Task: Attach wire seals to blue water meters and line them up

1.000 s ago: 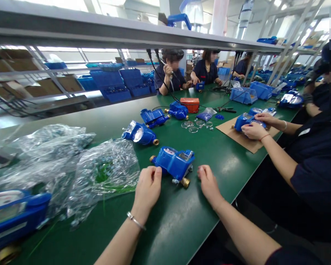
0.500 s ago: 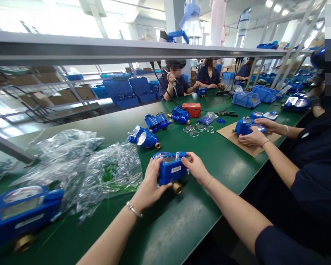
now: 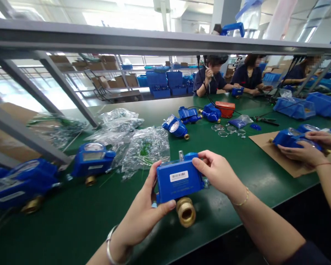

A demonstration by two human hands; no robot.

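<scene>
A blue water meter [image 3: 179, 186] with a barcode label and a brass threaded end is held above the green bench between my two hands. My left hand [image 3: 146, 206] wraps its left side, the thumb lying under the body near the brass. At the upper right corner, my right hand [image 3: 216, 169] grips it with thumb and fingers. A small clear piece stands up from its top edge. Beyond it lies a crumpled clear plastic bag [image 3: 157, 141] with green and pale small parts inside. Another blue water meter [image 3: 92, 160] stands to the left.
More blue meters [image 3: 22, 184] stand at far left beside the slanted metal frame. Tilted meters, a red box [image 3: 225, 109], clear discs and pliers lie farther back. At right, a co-worker's hands hold a meter over cardboard [image 3: 270, 154]. A shelf [image 3: 127, 41] spans overhead.
My view has swung left, bringing more meters at the left into sight. The held meter appears closer and larger, its labelled side facing me more fully. Both hands keep their hold.
</scene>
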